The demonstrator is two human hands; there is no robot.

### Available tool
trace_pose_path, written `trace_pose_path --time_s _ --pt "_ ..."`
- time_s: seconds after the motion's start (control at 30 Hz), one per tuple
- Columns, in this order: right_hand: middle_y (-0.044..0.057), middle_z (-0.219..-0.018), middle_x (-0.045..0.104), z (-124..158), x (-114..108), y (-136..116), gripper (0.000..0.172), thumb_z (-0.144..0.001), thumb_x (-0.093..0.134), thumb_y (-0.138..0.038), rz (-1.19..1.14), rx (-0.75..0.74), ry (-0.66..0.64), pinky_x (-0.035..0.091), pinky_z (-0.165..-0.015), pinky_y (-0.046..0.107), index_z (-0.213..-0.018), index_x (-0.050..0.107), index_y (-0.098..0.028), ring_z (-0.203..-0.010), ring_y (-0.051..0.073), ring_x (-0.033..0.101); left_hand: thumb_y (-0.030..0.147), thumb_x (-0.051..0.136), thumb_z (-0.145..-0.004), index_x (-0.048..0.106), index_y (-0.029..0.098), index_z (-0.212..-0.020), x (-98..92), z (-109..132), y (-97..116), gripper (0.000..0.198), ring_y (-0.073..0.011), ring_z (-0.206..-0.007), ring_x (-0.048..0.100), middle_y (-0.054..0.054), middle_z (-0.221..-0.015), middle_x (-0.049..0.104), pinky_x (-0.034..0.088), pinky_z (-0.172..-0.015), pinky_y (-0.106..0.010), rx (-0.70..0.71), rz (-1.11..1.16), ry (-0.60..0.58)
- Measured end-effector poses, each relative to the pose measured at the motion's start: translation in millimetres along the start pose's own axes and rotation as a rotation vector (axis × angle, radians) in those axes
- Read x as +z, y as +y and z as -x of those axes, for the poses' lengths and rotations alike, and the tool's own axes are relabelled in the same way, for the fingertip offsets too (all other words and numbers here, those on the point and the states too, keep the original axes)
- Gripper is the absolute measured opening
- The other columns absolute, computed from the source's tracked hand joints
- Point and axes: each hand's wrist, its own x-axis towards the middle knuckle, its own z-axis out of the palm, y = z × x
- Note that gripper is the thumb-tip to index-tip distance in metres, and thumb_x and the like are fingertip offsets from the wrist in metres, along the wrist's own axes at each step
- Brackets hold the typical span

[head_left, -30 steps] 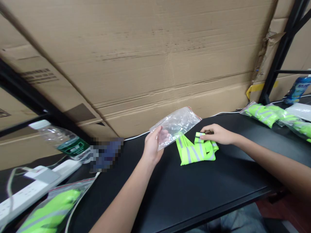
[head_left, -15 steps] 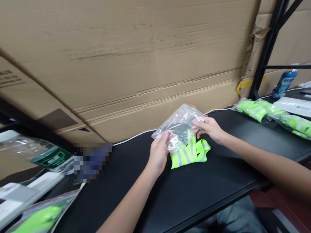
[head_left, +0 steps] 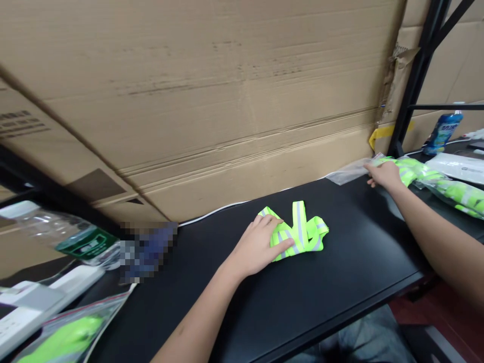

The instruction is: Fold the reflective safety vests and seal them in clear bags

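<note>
A bundle of neon-yellow reflective straps with grey stripes (head_left: 302, 237) lies loosely folded on the black table (head_left: 340, 252). My left hand (head_left: 260, 244) rests over its left part, thumb spread away from the fingers; the fingers touch the straps without being closed round them. Farther off to the right, my right hand (head_left: 385, 175) has its fingers closed at the edge of a clear plastic bag (head_left: 348, 172). That bag lies flat and looks empty, against the foot of the cardboard. Just behind the right hand are bagged neon straps (head_left: 406, 171).
Cardboard (head_left: 245, 111) lines the back, with a white cable (head_left: 212, 214) along its foot. At left are a plastic bottle (head_left: 86, 244), a white power strip (head_left: 49, 297) and a bagged neon item (head_left: 68, 335). A blue bottle (head_left: 443, 132) stands beyond a black post (head_left: 412, 85).
Both hands held the clear bag above the straps. The left hand has let go and come down onto the straps. The right hand has carried the bag to the back right.
</note>
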Motion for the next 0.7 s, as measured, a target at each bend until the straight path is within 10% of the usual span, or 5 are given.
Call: trace_pose_path --time_s 0.17,0.3,0.4,0.5,0.7 --pt "0.002 -0.04 0.041 31.4 -10.8 -19.6 0.045 -0.088 0.067 -0.048 0.181 -0.292 -0.126 0.047 -0.069 0.042 -0.051 0.058 -0.024 -0.06 0.026 0.057 0.058 0.058 -0.087 0.066 0.02 -0.122 -16.9 6.1 -0.1 0.053 -0.0331 -0.109 0.06 -0.012 -0.12 0.064 0.048 -0.089 -0.043 -0.043 -0.035 -0.053" --pt "0.005 -0.082 0.072 91.7 25.8 -41.7 0.039 -0.086 0.065 -0.059 0.141 -0.558 -0.443 0.05 -0.077 0.038 -0.087 0.075 -0.022 -0.08 0.023 0.065 0.053 0.061 -0.082 0.069 0.021 -0.103 -19.9 7.0 3.6 0.039 -0.0247 -0.075 0.064 -0.005 -0.09 0.069 0.042 -0.063 -0.033 -0.11 -0.02 -0.17" --pt "0.008 -0.107 0.073 131.3 55.9 -53.5 0.05 -0.087 0.065 -0.058 0.043 -0.658 -0.925 0.052 -0.084 0.037 -0.118 0.069 -0.02 -0.096 0.023 0.067 0.05 0.064 -0.077 0.065 0.021 -0.094 -17.4 6.0 6.7 0.033 -0.0201 -0.061 0.058 0.0 -0.073 0.064 0.035 -0.054 -0.03 -0.133 0.035 -0.199" --pt "0.008 -0.111 0.072 150.4 67.5 -62.6 0.057 -0.08 0.073 -0.056 0.105 -0.655 -1.129 0.052 -0.084 0.036 -0.122 0.067 -0.019 -0.099 0.025 0.067 0.043 0.069 -0.071 0.058 0.022 -0.094 -15.7 5.5 10.0 0.033 -0.0182 -0.059 0.055 0.003 -0.071 0.061 0.033 -0.052 -0.028 -0.154 0.087 -0.189" --pt "0.006 -0.099 0.067 179.8 56.4 -65.7 0.028 -0.081 0.075 -0.029 0.309 -1.053 -0.841 0.049 -0.078 0.034 -0.106 0.069 -0.017 -0.091 0.023 0.062 0.02 0.06 -0.076 0.045 0.024 -0.085 -5.9 13.3 21.5 0.018 -0.0184 -0.072 0.056 0.001 -0.086 0.059 0.035 -0.059 -0.029 -0.027 -0.07 0.046"
